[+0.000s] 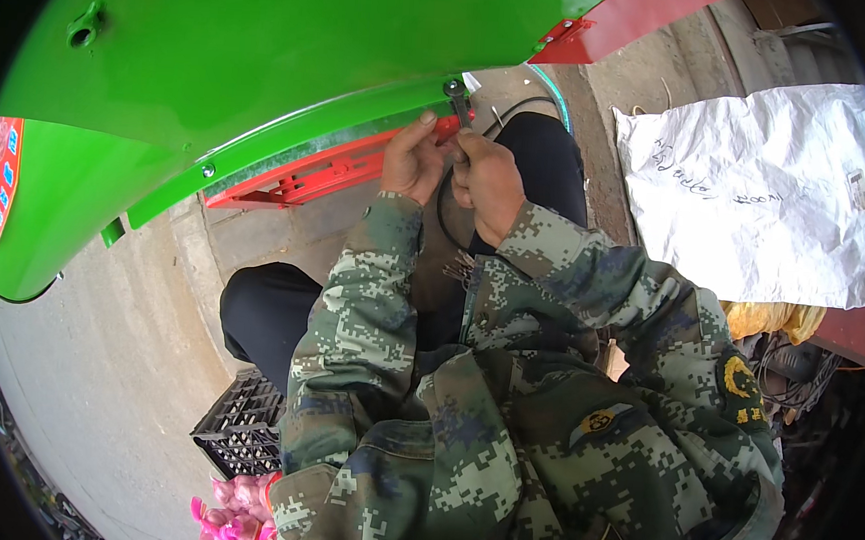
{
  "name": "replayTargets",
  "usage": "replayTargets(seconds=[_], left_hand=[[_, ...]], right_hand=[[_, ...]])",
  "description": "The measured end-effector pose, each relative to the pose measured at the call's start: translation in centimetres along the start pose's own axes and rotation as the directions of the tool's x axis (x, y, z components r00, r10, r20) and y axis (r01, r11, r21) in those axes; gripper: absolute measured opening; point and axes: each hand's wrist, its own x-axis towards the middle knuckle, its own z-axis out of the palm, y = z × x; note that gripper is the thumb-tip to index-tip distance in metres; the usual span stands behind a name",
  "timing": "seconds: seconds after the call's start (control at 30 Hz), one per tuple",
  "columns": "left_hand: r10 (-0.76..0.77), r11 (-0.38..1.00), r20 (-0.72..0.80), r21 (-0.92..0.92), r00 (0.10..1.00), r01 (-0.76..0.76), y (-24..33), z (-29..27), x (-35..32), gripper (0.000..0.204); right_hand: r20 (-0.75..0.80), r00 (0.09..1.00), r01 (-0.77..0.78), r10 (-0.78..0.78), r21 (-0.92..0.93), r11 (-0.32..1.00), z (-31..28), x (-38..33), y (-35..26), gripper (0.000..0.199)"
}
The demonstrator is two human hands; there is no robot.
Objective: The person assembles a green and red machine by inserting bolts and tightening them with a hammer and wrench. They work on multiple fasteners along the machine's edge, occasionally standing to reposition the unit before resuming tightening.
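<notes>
The bolt (pixel 457 91) sits at the lower edge of the green panel (pixel 267 58), just above your hands. Your right hand (pixel 486 178) pinches its shank; your left hand (pixel 412 158) curls fingers beside it. A red frame (pixel 309 176) runs under the panel.

You're wearing a green-grey pixel camo jacket (pixel 503 415) with yellow and red patches, working under a bright green panel (pixel 266 68) with a red frame (pixel 329 172) showing below it. A white sack (pixel 759 193), a black crate (pixel 241 427) and pink bits (pixel 235 517) are sitting around you.
</notes>
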Motion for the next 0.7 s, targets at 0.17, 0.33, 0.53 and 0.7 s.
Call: replayTargets(seconds=[0.17,0.33,0.53,0.7], left_hand=[[-0.253,0.942,0.215,-0.168,0.943,0.291,0.9,-0.2,-0.3,0.036],[-0.177,0.980,0.009,-0.089,0.984,0.177,1.2,0.7,-0.6,0.037],[-0.042,0.998,-0.112,0.034,0.993,0.046,0.6,0.7,-0.4,0.035],[-0.041,0.998,-0.123,0.042,0.992,0.046,0.8,0.4,-0.4,0.036]], right_hand=[[-0.024,0.991,0.134,-0.135,-0.032,0.990,2.0,0.1,1.8,0.025],[0.214,0.977,-0.034,0.011,0.102,0.994,-1.8,-1.2,-0.8,0.031],[0.233,0.959,-0.050,0.161,-0.423,0.905,-7.3,1.8,-5.6,0.043],[0.310,0.925,-0.007,0.221,-0.565,0.825,-7.8,4.6,-7.6,0.045]])
